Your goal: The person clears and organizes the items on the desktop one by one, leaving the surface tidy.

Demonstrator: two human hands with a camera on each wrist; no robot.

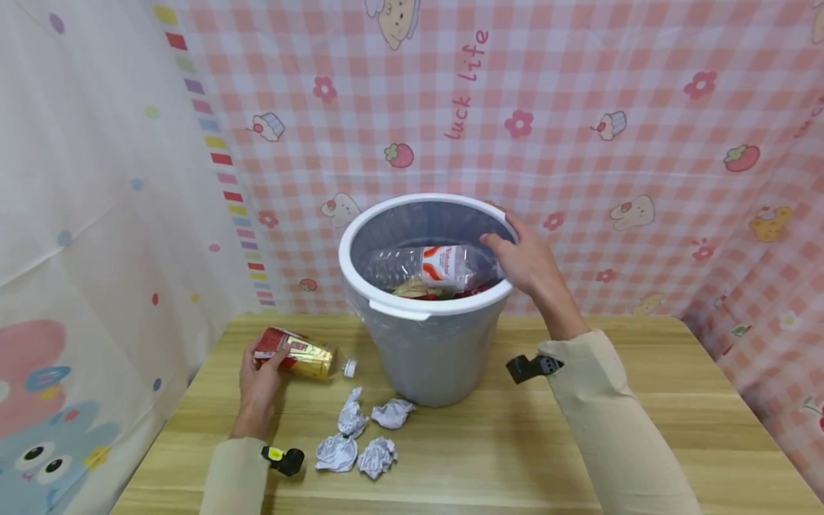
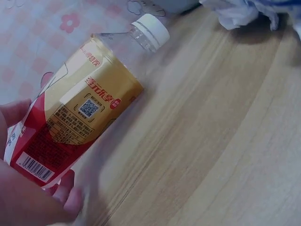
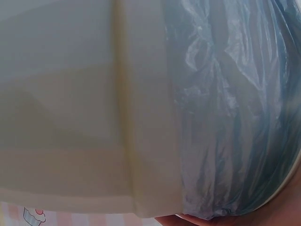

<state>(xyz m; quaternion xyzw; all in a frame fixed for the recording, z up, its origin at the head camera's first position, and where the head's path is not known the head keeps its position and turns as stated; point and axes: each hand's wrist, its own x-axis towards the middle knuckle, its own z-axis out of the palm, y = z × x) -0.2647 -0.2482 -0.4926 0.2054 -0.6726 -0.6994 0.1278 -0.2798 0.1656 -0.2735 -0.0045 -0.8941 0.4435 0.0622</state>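
My left hand [image 1: 260,383] holds a red-and-gold labelled plastic bottle [image 1: 313,357] near its base, low over the left of the table. Its white cap [image 2: 156,29] points away from the hand in the left wrist view. At the middle stands a grey trash bin [image 1: 438,357] with a white rim and a clear liner bag [image 3: 221,103]. My right hand [image 1: 531,265] grips the bin's right rim, thumb on the inner side and fingers over the outside. Inside the bin a clear plastic bottle [image 1: 412,266] with a white-and-orange label lies across other litter.
Several crumpled paper balls [image 1: 377,458] lie in front of the bin on the wooden table [image 1: 489,472]. A pink checked cloth [image 1: 579,164] hangs close behind the bin. A white patterned curtain [image 1: 109,236] borders the left side.
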